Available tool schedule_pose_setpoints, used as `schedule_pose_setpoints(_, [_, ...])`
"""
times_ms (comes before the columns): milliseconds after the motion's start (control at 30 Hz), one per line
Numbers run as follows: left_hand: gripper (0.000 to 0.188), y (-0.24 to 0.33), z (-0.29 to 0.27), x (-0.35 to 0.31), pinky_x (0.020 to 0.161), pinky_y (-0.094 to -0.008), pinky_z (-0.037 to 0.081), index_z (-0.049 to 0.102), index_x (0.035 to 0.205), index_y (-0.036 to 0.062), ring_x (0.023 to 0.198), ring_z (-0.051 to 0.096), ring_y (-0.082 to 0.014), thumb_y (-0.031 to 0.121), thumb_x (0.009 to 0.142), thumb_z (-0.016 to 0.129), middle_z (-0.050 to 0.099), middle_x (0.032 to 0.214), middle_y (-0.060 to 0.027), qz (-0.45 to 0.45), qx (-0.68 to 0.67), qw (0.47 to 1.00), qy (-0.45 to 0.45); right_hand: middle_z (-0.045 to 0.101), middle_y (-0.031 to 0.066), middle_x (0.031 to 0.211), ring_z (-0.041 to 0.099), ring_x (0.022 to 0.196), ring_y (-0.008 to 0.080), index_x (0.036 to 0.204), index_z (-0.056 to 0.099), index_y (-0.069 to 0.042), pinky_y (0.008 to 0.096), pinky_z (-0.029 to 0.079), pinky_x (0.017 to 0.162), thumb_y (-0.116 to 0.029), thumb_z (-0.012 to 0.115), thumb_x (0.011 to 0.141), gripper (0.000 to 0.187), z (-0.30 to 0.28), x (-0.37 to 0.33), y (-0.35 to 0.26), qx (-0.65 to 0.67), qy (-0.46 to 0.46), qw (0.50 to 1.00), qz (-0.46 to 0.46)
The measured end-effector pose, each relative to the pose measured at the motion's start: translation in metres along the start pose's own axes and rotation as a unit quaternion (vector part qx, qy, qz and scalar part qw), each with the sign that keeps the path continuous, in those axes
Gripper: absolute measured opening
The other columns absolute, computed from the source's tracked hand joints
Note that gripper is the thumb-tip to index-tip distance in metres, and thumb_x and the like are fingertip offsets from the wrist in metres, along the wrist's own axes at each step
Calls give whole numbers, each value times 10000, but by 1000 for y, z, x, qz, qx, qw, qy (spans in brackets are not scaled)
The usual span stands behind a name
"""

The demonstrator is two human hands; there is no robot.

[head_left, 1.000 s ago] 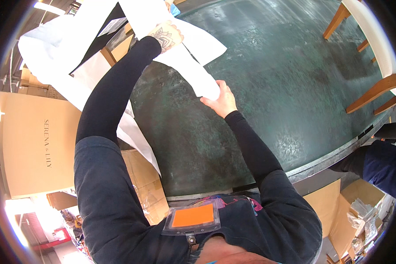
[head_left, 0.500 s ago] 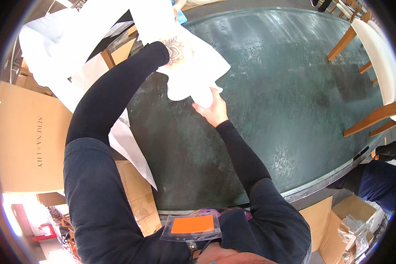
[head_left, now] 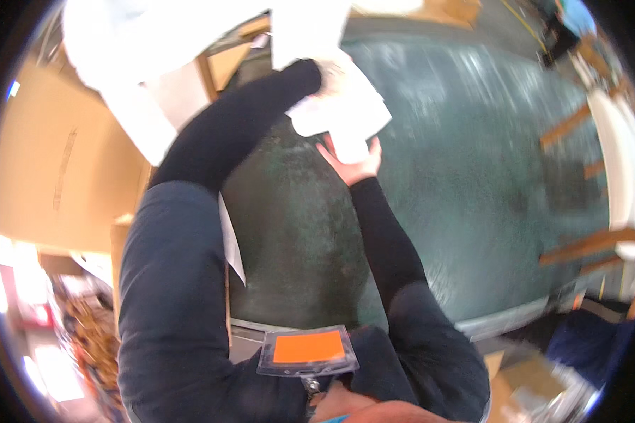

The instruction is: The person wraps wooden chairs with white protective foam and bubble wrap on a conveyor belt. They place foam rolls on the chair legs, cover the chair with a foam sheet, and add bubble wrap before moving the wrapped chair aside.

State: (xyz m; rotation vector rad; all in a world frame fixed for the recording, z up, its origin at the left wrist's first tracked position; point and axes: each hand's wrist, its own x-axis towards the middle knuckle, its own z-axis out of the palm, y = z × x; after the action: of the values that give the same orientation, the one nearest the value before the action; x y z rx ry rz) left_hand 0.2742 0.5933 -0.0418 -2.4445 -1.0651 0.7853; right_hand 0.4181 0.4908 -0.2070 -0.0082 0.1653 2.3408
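The wrap (head_left: 351, 120) – white, bunched and badly washed out – is over the far left part of the dark green worktop (head_left: 473, 197), between the two hands. Its narrow end points back at the person; from there its long axis runs away from the body, leaning a little left, and widens into loose corners on either side. Whether it lies on the worktop or hangs just above it, I cannot tell.

The right hand (head_left: 356, 169) is the nearer one to that narrow end. Its fingers (head_left: 375, 149) are spread wide, cupped around the end from the near side, thumb to the left and the rest to the right, so the wrap lies straight ahead of the palm and between them. How firmly they have hold of it, the blur hides.

The left hand (head_left: 333, 77) is farther out, back upward, at the broad far part of the wrap. Its fingers are lost in glare – neither how far open they are nor what they grip can be told.

White sheeting (head_left: 113, 49) spreads to the left of that hand, with a tan carton (head_left: 63, 162) below it in view. A pale chair (head_left: 614, 155) stands well apart at the right.
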Motion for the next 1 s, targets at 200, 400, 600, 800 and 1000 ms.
schedule_pose_setpoints(200, [434, 32, -20, -34, 1012, -521, 413, 625, 1207, 131, 1215, 532, -322, 272, 797, 641, 589, 1259, -157, -183, -49, 974, 124, 374, 194, 1496, 414, 1347, 398, 1492, 297, -67, 582, 347, 1089, -601, 395, 964, 757, -66, -116, -19, -224, 316, 921, 44])
schedule_pose_setpoints(400, [469, 170, -30, -175, 1121, -518, 324, 578, 1244, 117, 1328, 463, -313, 188, 792, 682, 542, 1343, -140, -422, -225, 743, 467, 512, 165, 1320, 526, 1205, 350, 1346, 440, -61, 531, 445, 996, -459, 477, 977, 543, -69, -166, -43, -283, 291, 910, 82])
schedule_pose_setpoints(600, [399, 149, 92, -420, 812, -410, 540, 561, 1124, 1, 848, 677, -289, 154, 790, 719, 681, 951, -148, -774, -187, 425, 430, 562, 176, 1299, 575, 1170, 309, 1411, 444, -69, 462, 485, 982, -347, 510, 1003, 498, 26, -109, 59, -519, 76, 836, 160])
schedule_pose_setpoints(800, [875, 48, 166, -477, 955, -364, 492, 608, 1272, 3, 1102, 646, -302, 623, 682, 786, 655, 1210, -217, -653, -490, 571, 89, 371, 317, 1466, 443, 1335, 344, 1550, 66, 9, 434, 386, 1080, -562, 830, 706, 1274, 42, -27, 297, -704, -20, 688, 175])
schedule_pose_setpoints(1000, [678, -14, 200, -408, 917, -358, 524, 640, 1212, -4, 1042, 673, -246, 414, 720, 848, 698, 1141, -158, -568, -521, 555, 313, 741, 157, 895, 714, 857, 241, 996, 687, 64, 362, 535, 808, -128, 733, 800, 278, 6, 92, 362, -708, 32, 690, -149])
